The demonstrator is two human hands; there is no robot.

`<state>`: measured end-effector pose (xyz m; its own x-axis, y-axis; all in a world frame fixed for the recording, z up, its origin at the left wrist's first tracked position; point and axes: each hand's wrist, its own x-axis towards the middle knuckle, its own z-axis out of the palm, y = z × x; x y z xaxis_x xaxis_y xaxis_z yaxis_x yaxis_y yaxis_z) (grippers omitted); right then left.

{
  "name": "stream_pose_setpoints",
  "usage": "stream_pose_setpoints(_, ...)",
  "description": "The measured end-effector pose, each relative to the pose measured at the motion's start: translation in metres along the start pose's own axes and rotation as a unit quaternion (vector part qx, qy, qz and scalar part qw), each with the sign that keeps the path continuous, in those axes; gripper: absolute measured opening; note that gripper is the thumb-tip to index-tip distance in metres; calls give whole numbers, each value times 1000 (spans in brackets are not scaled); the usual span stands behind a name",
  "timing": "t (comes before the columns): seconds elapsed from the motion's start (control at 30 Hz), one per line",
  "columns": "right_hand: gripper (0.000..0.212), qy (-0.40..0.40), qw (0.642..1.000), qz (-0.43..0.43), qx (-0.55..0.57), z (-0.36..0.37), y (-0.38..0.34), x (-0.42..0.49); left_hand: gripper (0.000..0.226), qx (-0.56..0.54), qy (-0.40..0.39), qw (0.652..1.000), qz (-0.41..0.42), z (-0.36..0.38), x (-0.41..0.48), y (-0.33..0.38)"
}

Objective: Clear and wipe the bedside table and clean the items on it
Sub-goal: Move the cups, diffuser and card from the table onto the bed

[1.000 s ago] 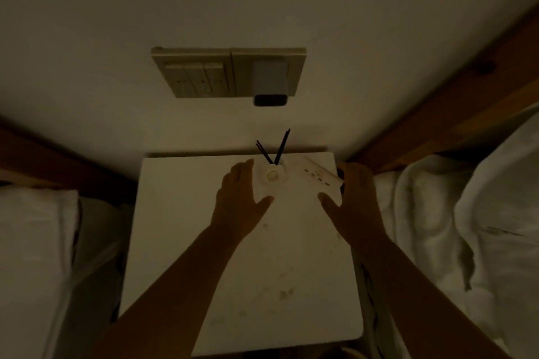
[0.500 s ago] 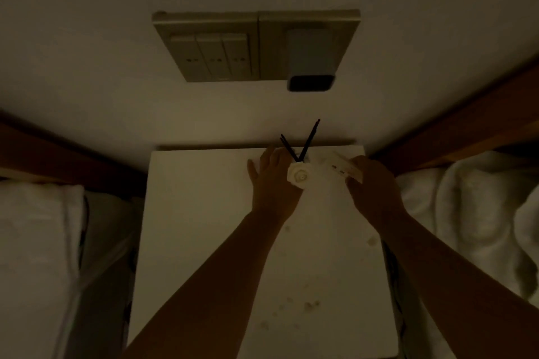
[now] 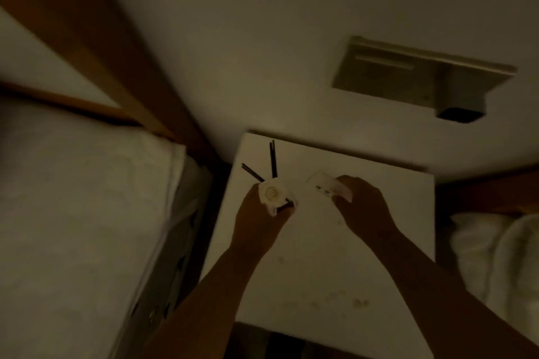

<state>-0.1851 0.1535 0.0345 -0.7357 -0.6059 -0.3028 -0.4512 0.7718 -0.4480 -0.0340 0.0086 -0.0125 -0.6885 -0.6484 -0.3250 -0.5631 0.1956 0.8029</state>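
Note:
The room is dim. A white bedside table [image 3: 379,242] stands against the wall, with brownish stains [image 3: 360,302] near its front edge. My left hand [image 3: 256,224] is shut on a small white reed diffuser bottle [image 3: 272,194] with thin black sticks [image 3: 272,159] poking up from it, held above the table's left part. My right hand [image 3: 363,207] is shut on a flat white remote control [image 3: 323,186] with small dark buttons, held above the table's middle.
A bed with white sheets [image 3: 73,213] and a wooden headboard [image 3: 96,46] lies to the left. Rumpled white bedding [image 3: 495,256] lies to the right. A switch panel with a plugged-in adapter [image 3: 455,96] sits on the wall above the table.
Both hands closed on the items and lifted them off the table. The diffuser moved left with my left hand. The view swung to the left.

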Motion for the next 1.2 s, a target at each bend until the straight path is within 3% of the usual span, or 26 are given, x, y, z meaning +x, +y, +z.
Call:
stream_pose_setpoints(0.1, 36, -83, 994, -76, -3, 19, -66, 0, 47, 60, -17, 994, -91, -60, -20, -37)
stream_pose_setpoints(0.17, 35, -140, 981, -132, -2, 36, -115, -1, 57, 10, 59, 991, -116, -103, -43, -62)
stream_pose_setpoints(0.4, 32, -263, 935, -234, -39, 110, -275, 1, 47, -17, 208, 958, -195, -222, -108, -134)
stream_pose_setpoints(0.53, 31, -275, 903, -323, -74, 152, -347, 9, 53, -15, 262, 939, -224, -262, -125, -185)
stream_pose_setpoints(0.67, 27, -294, 869, -379, -119, 194, -403, 18, 39, -17, 266, 939, -219, -291, -132, -216)
stream_pose_setpoints(0.9, 27, -296, 832, -447, -145, 242, -470, 10, 28, -50, 364, 898, -243, -328, -141, -251)
stream_pose_setpoints(1.07, 27, -292, 827, -454, -159, 267, -490, 13, 53, -109, 417, 862, -266, -338, -147, -262)
stream_pose_setpoints(1.2, 28, -295, 823, -458, -165, 282, -490, 12, 53, -126, 412, 859, -276, -329, -148, -269)
